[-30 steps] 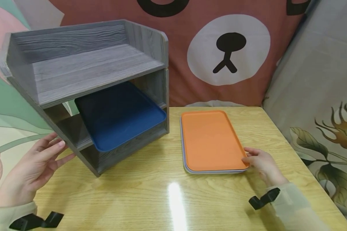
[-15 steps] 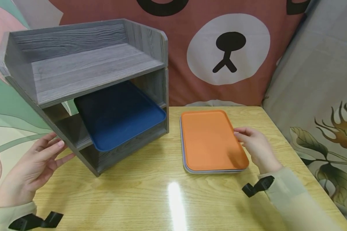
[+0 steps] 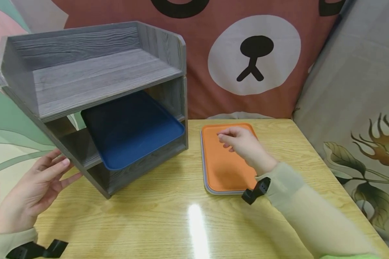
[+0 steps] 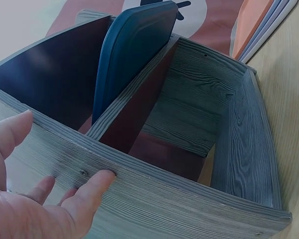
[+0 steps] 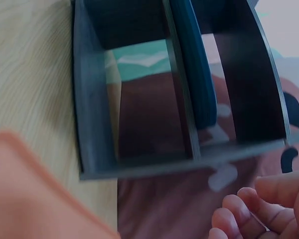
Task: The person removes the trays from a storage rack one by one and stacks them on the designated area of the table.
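A grey wood-grain shelf unit stands at the left. On its middle shelf lies a blue tray, its front edge sticking out past the shelf. My left hand touches the unit's left side panel with spread fingers; in the left wrist view, the fingertips rest on that panel. Above an orange tray hovers my right hand, fingers loosely bent and nothing in them. The orange tray tops a stack of paler trays. In the right wrist view, the blue tray is beyond the fingers.
Both the unit and the stack rest on a wood-grain table. Behind them hangs a red cloth with a bear face. A grey curtain with printed flowers borders the table's right side.
My right hand has left the orange tray's lower right corner, moved up along its right edge, then left over the tray. The left hand stays at the unit; the trays look unmoved.
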